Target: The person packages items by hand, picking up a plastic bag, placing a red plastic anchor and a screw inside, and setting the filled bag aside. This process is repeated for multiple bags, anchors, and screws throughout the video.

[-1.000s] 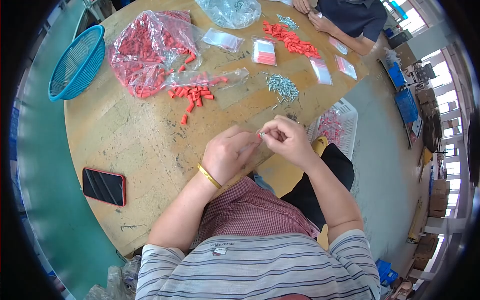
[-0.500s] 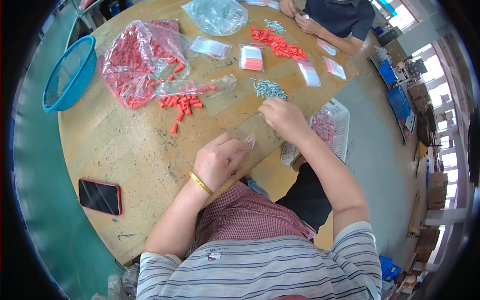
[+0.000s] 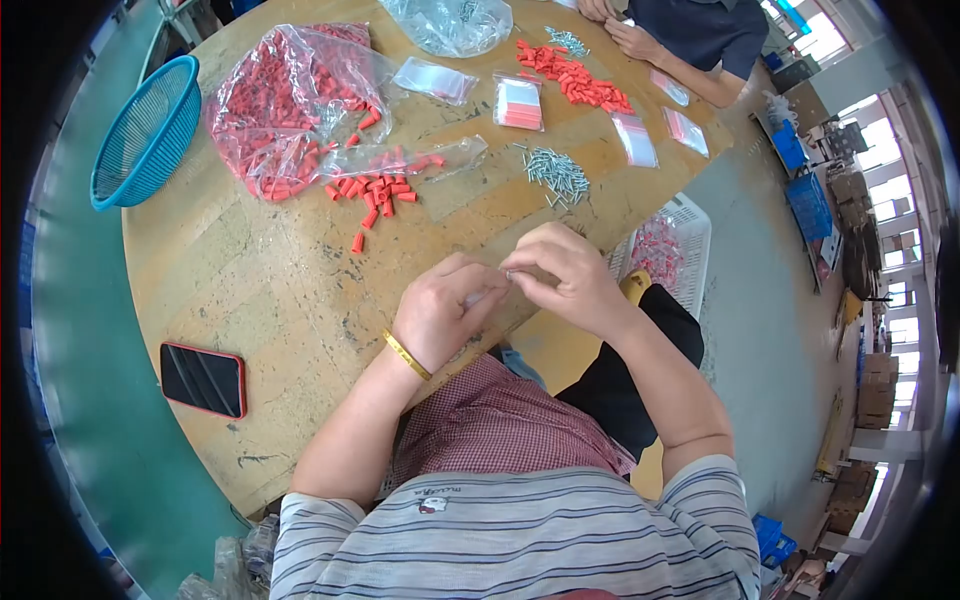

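1. The left hand [image 3: 440, 308] is just above the near edge of the worn, yellowish-brown wooden table [image 3: 265, 275]. Its fingers curl inward and pinch a small, whitish, clear plastic bag [image 3: 476, 297], mostly hidden by the hand. A gold-coloured bracelet [image 3: 407, 355] circles this wrist.
2. The right hand [image 3: 565, 275] meets it from the other side. Its thumb and forefinger tips press together on a tiny greyish piece [image 3: 508, 274], right beside the left fingertips; it is too small to identify. The other fingers are bent.
3. Beyond the right hand, a loose pile of thin silver metal screws [image 3: 558, 177] lies on the table.
4. Farther left, red, ribbed, tube-shaped plastic plugs [image 3: 375, 192] spill near the mouth of a large, crumpled, clear plastic sack [image 3: 285, 105] filled with more of them.
5. A neat stack of clear bags with red edges [image 3: 518, 103] stands between the sack and a second heap of red plugs [image 3: 575, 80].
6. At the far side, a co-worker's hand [image 3: 633, 40] is near that heap; what its fingers do is unclear.
7. A black phone with a red rim [image 3: 203, 380] lies at the table's left, and a blue plastic mesh basket [image 3: 148, 130] tilts at the edge beyond it.
8. Below the table's right edge, a white plastic basket [image 3: 701, 228] holds red-and-clear packets [image 3: 657, 252].
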`<state>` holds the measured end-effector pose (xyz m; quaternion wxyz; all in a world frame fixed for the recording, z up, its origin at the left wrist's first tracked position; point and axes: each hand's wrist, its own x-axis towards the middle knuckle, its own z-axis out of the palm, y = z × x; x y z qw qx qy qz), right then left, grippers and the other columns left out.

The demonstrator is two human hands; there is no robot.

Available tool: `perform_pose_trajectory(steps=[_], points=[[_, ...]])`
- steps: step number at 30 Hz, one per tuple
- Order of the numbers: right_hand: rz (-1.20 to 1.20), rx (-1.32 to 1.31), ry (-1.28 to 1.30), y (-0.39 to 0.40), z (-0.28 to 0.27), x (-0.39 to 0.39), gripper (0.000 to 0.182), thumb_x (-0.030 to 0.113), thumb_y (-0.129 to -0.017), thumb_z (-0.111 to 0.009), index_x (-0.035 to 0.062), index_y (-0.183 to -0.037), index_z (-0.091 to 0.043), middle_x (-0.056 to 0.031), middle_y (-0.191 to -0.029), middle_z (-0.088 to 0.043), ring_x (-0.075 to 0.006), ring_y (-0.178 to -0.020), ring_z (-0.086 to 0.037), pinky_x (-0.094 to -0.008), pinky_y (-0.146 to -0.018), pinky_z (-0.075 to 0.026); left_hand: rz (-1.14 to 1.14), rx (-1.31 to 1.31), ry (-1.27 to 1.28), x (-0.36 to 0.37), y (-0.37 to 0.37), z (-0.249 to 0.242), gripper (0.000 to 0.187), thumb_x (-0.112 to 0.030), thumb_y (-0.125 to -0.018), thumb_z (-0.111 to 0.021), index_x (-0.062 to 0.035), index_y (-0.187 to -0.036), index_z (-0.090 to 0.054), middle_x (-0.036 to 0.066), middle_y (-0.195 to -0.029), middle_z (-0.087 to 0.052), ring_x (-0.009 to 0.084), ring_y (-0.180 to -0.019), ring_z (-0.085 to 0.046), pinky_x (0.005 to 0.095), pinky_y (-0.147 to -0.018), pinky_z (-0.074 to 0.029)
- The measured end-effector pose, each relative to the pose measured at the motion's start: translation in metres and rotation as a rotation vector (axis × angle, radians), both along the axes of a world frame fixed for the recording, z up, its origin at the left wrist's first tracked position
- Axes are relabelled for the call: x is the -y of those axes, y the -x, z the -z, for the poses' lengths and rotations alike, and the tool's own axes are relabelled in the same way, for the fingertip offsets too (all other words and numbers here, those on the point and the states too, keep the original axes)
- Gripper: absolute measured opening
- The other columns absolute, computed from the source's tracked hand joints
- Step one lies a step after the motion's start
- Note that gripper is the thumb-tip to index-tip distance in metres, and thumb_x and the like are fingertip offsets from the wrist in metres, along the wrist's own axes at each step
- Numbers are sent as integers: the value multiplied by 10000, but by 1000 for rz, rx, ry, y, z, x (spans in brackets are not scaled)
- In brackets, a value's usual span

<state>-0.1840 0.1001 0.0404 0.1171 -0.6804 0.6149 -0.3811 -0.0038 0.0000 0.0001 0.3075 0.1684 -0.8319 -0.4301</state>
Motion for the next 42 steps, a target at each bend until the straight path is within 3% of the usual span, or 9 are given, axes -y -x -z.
perform_pose_trajectory(steps=[6,9,14,16,23,29,35,41,42], points=[[64,252,-164,12,4,-10,172,60,-877,-668,36,-1047,-653,-49,-1038,-606,-130,-919,-591,-260,-812,-478,59,5,-45,3,-4,-4,116,-35,-818,-682,-47,-932,-698,105,-905,-673,273,-816,-651,345,-743,-526],[75,559,-334,13,23,-18,139,108,-922,-652,29,-1035,-646,-28,-1002,-620,-97,-890,-586,-252,-794,-480,88,23,-157,2,-2,-11,105,-21,-850,-654,-27,-949,-688,76,-889,-678,191,-828,-633,286,-759,-495],[75,841,-221,-2,39,-29,141,145,-951,-640,22,-1020,-630,-8,-914,-624,-71,-832,-577,-249,-750,-488,-16,93,-407,-8,-3,-13,125,-33,-897,-647,-20,-1019,-669,-2,-882,-642,79,-815,-565,224,-738,-448],[84,817,-201,-10,39,-31,127,128,-957,-632,19,-1020,-618,-8,-908,-622,-68,-830,-579,-247,-743,-491,-8,33,-507,-9,-2,-8,145,-35,-901,-652,-13,-1044,-664,-20,-893,-632,63,-822,-550,209,-742,-438],[151,665,-61,-16,28,-37,137,135,-903,-682,12,-936,-631,-73,-829,-626,-138,-759,-619,-278,-676,-495,-35,83,-714,-13,-5,-3,40,-72,-907,-676,-40,-932,-674,-40,-694,-570,21,-544,-467,179,-463,-341],[108,720,-45,-1,37,-44,78,93,-910,-661,42,-941,-610,-28,-827,-596,-115,-749,-555,-275,-646,-447,-92,159,-693,-22,6,-9,44,-46,-892,-696,-10,-894,-672,-17,-834,-625,48,-717,-520,217,-639,-422],[146,693,2,60,47,-45,62,84,-908,-661,48,-924,-612,-50,-832,-590,-154,-710,-571,-295,-629,-456,-39,133,-811,-24,71,-1,90,-86,-909,-681,-33,-978,-658,-43,-682,-547,31,-551,-461,183,-469,-332],[189,678,122,113,51,-64,104,116,-903,-671,39,-933,-608,-82,-834,-597,-226,-731,-603,-343,-655,-477,46,118,-771,-41,145,-7,55,-13,-863,-709,-20,-911,-682,6,-817,-629,52,-606,-526,194,-520,-398],[225,658,116,120,50,-68,94,87,-883,-705,51,-944,-643,-50,-879,-625,-178,-776,-615,-302,-645,-482,56,110,-723,-42,154,-5,53,19,-853,-706,-10,-881,-671,32,-852,-633,61,-626,-533,201,-539,-410]])
